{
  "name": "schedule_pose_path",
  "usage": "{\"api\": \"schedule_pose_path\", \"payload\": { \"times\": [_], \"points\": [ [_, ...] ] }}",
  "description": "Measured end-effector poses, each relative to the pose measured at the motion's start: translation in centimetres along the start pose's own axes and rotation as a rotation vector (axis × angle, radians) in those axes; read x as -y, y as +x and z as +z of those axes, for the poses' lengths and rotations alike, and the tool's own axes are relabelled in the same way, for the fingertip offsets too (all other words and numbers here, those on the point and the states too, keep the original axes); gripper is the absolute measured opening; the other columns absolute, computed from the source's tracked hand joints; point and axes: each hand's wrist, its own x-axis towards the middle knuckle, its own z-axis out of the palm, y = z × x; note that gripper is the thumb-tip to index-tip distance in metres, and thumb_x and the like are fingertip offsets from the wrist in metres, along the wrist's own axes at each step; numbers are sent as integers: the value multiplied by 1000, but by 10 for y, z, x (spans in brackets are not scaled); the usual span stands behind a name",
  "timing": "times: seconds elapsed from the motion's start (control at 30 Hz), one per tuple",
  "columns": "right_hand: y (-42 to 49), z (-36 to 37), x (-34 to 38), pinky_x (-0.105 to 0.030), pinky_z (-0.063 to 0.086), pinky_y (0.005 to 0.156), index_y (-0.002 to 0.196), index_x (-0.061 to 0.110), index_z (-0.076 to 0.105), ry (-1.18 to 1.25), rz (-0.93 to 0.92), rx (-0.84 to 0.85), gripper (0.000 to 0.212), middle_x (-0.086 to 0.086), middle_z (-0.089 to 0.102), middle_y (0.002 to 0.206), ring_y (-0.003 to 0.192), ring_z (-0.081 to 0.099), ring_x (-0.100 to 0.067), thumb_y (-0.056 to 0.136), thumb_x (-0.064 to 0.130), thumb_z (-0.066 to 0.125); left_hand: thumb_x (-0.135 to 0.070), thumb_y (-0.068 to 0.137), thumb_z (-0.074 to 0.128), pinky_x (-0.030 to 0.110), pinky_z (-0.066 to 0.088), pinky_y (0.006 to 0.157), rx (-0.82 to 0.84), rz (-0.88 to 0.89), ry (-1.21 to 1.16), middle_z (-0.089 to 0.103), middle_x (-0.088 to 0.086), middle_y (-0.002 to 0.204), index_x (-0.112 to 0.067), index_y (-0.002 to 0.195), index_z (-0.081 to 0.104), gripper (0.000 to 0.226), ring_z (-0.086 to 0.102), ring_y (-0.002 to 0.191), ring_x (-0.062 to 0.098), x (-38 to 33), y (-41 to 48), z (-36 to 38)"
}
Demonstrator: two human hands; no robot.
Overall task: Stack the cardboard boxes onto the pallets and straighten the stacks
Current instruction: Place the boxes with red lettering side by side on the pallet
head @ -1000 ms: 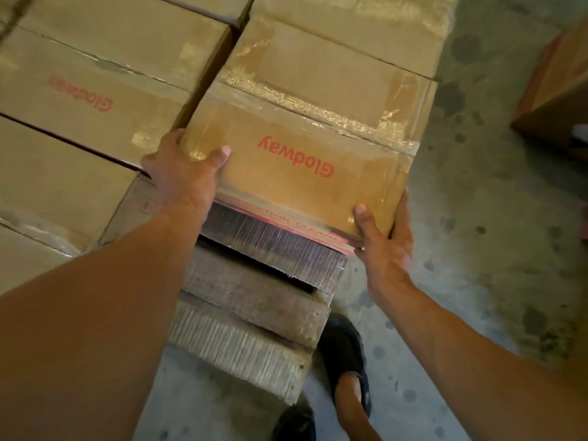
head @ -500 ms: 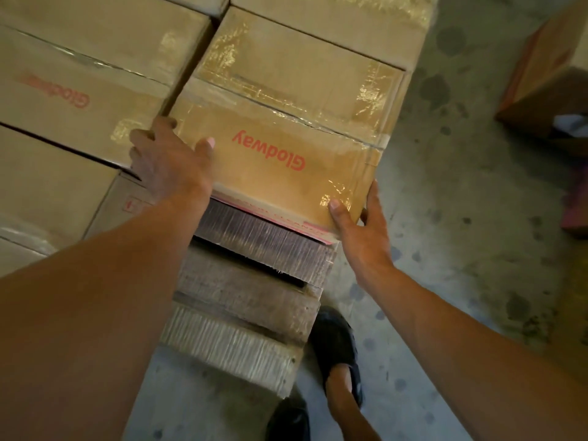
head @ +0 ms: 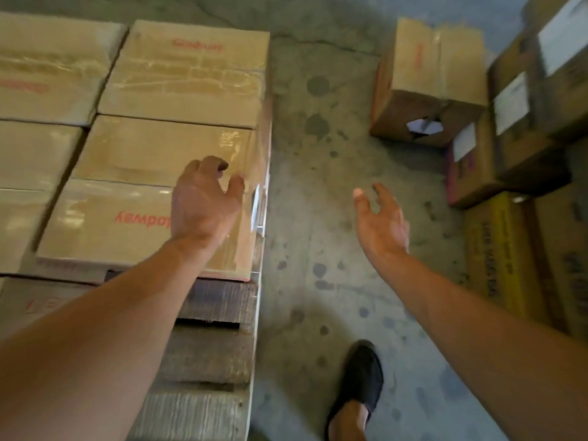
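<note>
A taped cardboard box with red lettering lies at the near right corner of the stack on the wooden pallet. My left hand hovers over its right end with fingers loosely curled, holding nothing; whether it touches the box I cannot tell. My right hand hangs in the air over the concrete floor, fingers spread, apart from the box. Another box of the same kind lies behind it, and further boxes fill the pallet to the left.
A torn loose box stands on the floor at the back right. Several stacked boxes with white labels and a yellow box line the right side. My black shoe is on the concrete floor beside the pallet.
Both hands have let go of the box's near corners. The right hand swung out to the right over the floor. The view turned right, bringing the boxes on the floor into sight.
</note>
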Motion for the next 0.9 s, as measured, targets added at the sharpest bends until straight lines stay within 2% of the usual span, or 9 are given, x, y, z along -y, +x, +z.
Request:
{"api": "schedule_pose_path", "payload": {
  "times": [0.13, 0.3, 0.43, 0.53, 0.7, 0.8, 0.9],
  "points": [
    [61, -55, -26, -40, 36, 110, 155, 31, 35, 34, 67, -62, 58, -1, 41, 158, 142, 40, -29, 102, 55, 41, -36, 96, 62, 34, 43, 95, 119, -1, -7, 67, 13, 119, -11, 122, 65, 36, 62, 112, 31, -67, 25, 62],
    [145, -111, -44, -38, 29, 115, 155, 29, 35, 159, 113, -118, 60, 1, 33, 162, 148, 32, -24, 101, 53, 47, -41, 95, 62, 37, 44, 98, 170, 38, -22, 67, 12, 121, -10, 124, 66, 43, 61, 115, 30, -157, 81, 124],
    [197, -135, -36, -39, 29, 116, 156, 31, 35, 206, 156, -169, 62, 1, 34, 161, 147, 32, -23, 100, 54, 49, -42, 95, 62, 36, 43, 93, 237, 155, 31, 66, 14, 122, -9, 128, 64, 47, 60, 114, 31, -225, 135, 157],
    [233, -143, -14, -42, 29, 116, 157, 33, 30, 246, 205, -139, 64, 2, 31, 163, 148, 30, -23, 100, 57, 48, -46, 94, 62, 39, 44, 100, 324, 196, 20, 61, 15, 132, -8, 138, 55, 59, 56, 122, 31, -258, 185, 179],
    [324, -128, 29, -40, 29, 116, 159, 25, 27, 308, 324, -184, 71, -4, 34, 162, 147, 33, -26, 99, 56, 48, -52, 96, 58, 42, 39, 111, 470, 278, 97, 46, 14, 149, -10, 151, 38, 72, 46, 135, 29, -301, 305, 229],
    [395, -92, 44, -46, 29, 117, 159, 23, 24, 383, 508, -235, 75, -7, 30, 163, 148, 31, -29, 97, 58, 50, -54, 96, 56, 42, 40, 111, 525, 334, 144, 45, 14, 151, -10, 152, 35, 75, 46, 135, 30, -319, 395, 287],
    [467, -40, 53, -42, 26, 118, 159, 17, 23, 469, 650, -377, 82, -10, 26, 165, 150, 27, -29, 95, 55, 56, -55, 96, 56, 40, 38, 110, 609, 451, 194, 44, 15, 150, -9, 152, 35, 76, 45, 135, 29, -326, 474, 353]
  ]
}}
